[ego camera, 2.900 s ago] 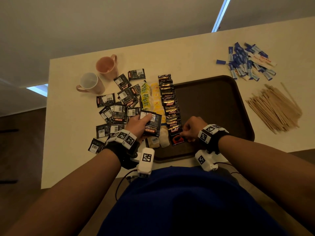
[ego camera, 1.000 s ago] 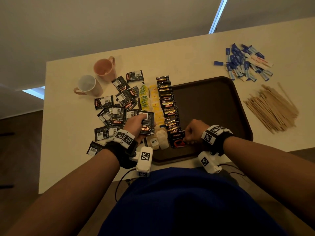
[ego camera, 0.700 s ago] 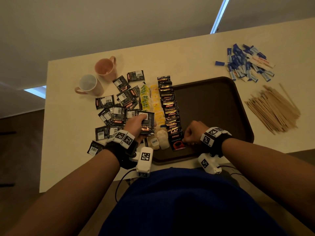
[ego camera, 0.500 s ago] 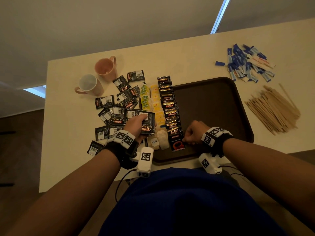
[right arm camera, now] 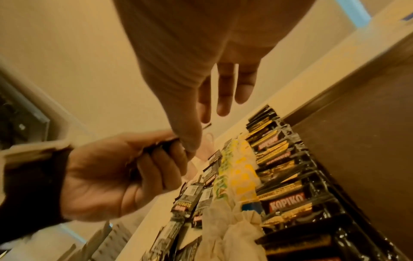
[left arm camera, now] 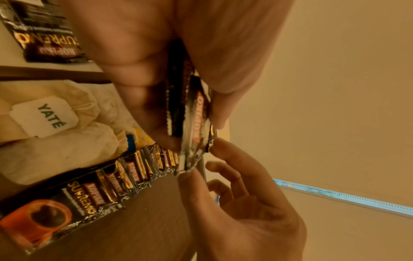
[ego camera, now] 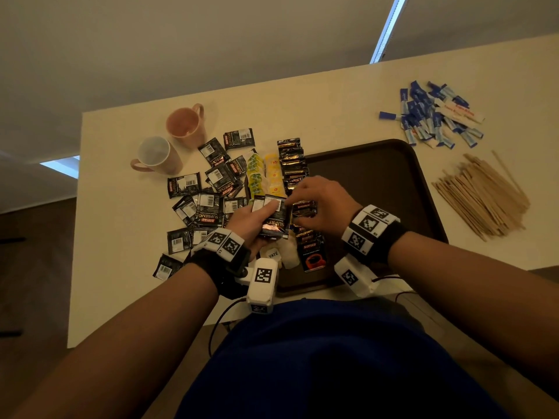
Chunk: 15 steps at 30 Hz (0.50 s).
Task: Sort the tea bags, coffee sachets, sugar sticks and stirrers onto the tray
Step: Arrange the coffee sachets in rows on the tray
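sachets (ego camera: 273, 217) sit fanned in the left hand (ego camera: 251, 226), thumb clamped across the top one, held above the tray's (ego camera: 390, 182) left edge beside the tea bags (ego camera: 266, 176). the right hand (ego camera: 317, 204) has left the red-cup sachet (ego camera: 313, 257) at the near end of the row (ego camera: 295, 173), where it was half a second ago, and comes over to the stack: thumb and forefinger pinch the stack's right edge, the other fingers spread loose. that sachet now lies free on the tray. sugar sticks (ego camera: 435, 116) and stirrers (ego camera: 481, 195) lie unmoved on the table (ego camera: 121, 267).
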Available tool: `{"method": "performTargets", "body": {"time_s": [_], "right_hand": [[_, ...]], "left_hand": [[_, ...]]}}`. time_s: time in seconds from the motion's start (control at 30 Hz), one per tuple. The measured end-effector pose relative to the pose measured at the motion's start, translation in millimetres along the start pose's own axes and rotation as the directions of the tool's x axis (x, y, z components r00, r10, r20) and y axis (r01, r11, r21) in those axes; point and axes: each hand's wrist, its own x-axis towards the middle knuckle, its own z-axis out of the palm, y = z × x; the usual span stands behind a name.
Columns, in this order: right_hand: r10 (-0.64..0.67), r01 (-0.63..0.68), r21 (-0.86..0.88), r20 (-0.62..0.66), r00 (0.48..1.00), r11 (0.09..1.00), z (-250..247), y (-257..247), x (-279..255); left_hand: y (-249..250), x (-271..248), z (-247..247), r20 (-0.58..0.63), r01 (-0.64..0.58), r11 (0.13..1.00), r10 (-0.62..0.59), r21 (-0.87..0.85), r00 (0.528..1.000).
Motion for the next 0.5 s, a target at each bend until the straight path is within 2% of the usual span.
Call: {"method": "performTargets", "body": {"time_s": [0.13, 0.27, 0.33, 0.4, 0.43, 0.5], "right_hand": [[-0.135, 0.134, -0.084, -0.005, 0.991, 0.987, 9.1, -2.9, 0.2], [-0.129, 0.129, -0.071, 0.012, 0.992, 0.989, 9.0, 0.5, -3.0], [-0.075, 0.075, -0.024, -0.009, 0.997, 0.997, 6.5, 5.6, -7.2], [0.044, -0.043, 0.040, -0.024, 0.999, 0.998, 1.6, 12.6, -12.5], [0.126, -0.126, 0.082, 0.014, 0.992, 0.989, -2.0, 17.1, -15.9], [0.269, -0.294, 0.122, 0.184, 0.945, 0.948, -7.7, 24.2, -23.8]], "left_hand": [[2.8, -1.3, 3.1, 0.033, 0.003, 1.000, -0.003, 0.001, 0.999], [3.4, -0.2, 1.7, 0.025, 0.057, 0.998, -0.056, -0.034, 0.998], [2.3, 0.3, 0.4, 0.006, 0.077, 0.993, -0.076, -0.092, 0.997], [1.4, 0.3, -1.8, -0.014, 0.090, 0.989, -0.092, -0.121, 0.996], [0.6, 1.0, -2.9, -0.022, 0.091, 0.988, -0.095, -0.126, 0.995], [-0.5, 2.0, -4.6, -0.041, 0.089, 0.987, -0.096, -0.132, 0.995]]}}
